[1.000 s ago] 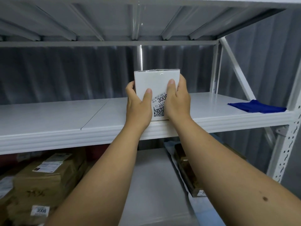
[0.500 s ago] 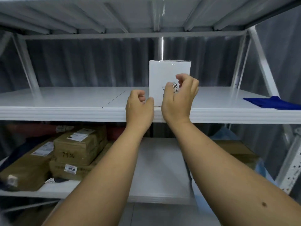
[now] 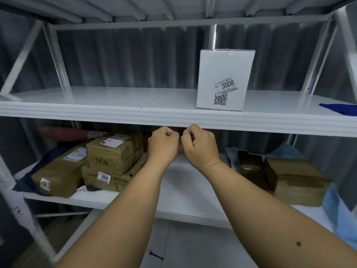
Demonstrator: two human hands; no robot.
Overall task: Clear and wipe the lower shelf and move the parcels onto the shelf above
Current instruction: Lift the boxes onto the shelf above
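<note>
A white box point(image 3: 224, 78) labelled 3008 stands upright on the upper shelf point(image 3: 116, 113), right of centre, with nothing touching it. My left hand point(image 3: 163, 144) and my right hand point(image 3: 199, 145) hang side by side just below that shelf's front edge, both curled into loose fists and holding nothing. On the lower shelf point(image 3: 183, 192) lies a stack of brown parcels point(image 3: 108, 161) at the left and a brown box point(image 3: 295, 180) at the right. A reddish roll point(image 3: 63, 132) lies behind the left stack.
A blue cloth point(image 3: 340, 108) lies at the right end of the upper shelf. Light blue bags point(image 3: 340, 211) sit under and beside the right box, and a dark blue bag point(image 3: 27, 180) lies under the left parcels. White uprights and diagonal braces frame both sides.
Both hands let go of the white box on the upper shelf and dropped below the shelf edge, curling shut. The view tilted down, showing more of the lower shelf.
</note>
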